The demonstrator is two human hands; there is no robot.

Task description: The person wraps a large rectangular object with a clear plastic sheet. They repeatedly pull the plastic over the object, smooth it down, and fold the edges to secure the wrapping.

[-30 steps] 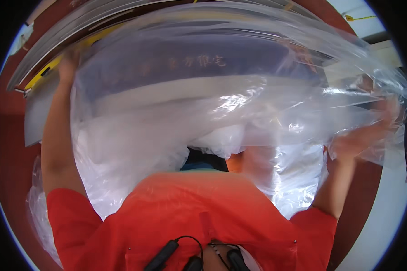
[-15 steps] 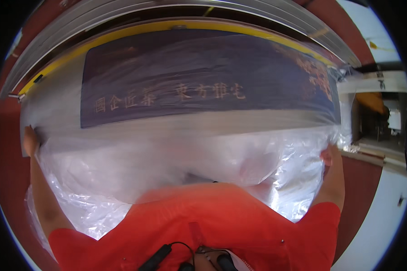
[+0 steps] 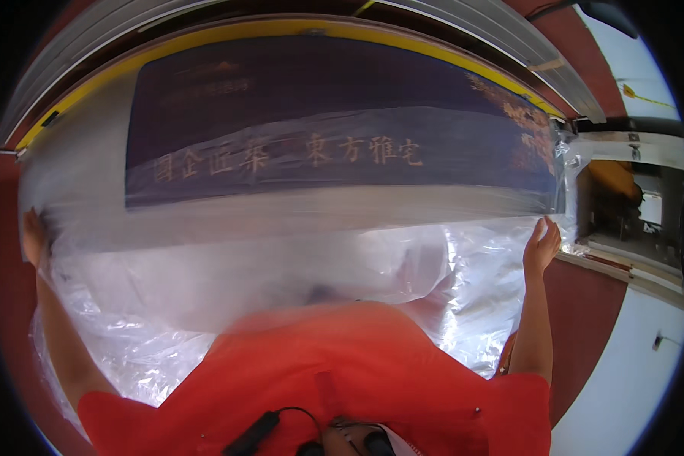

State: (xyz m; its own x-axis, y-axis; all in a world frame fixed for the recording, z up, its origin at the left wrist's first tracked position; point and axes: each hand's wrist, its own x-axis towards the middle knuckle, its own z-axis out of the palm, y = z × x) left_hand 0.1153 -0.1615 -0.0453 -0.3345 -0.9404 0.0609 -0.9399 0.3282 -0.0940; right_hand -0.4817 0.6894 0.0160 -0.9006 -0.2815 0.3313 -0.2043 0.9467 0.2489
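A long panel with a dark blue printed face (image 3: 296, 83) and gold lettering lies across in front of me, a pale band along its near side. Clear plastic film (image 3: 479, 281) covers its lower part and hangs in wrinkles toward my body. At the panel's left end, my left hand (image 3: 33, 237) is closed on the film's side; its fingertips are partly hidden and soft in focus. My right hand (image 3: 542, 243) is raised at the near right corner, fingers bent at the film there.
A yellow strip (image 3: 243, 29) runs along the panel's far edge, with long grey metal profiles (image 3: 182, 26) beyond. On the right stands a pale frame (image 3: 634, 148) around a dark space. Reddish floor (image 3: 589, 319) shows at both sides.
My right hand has moved up and slightly left, its fingers now in clear view. My left hand has shifted slightly left. The film's far edge has come nearer, baring more dark blue.
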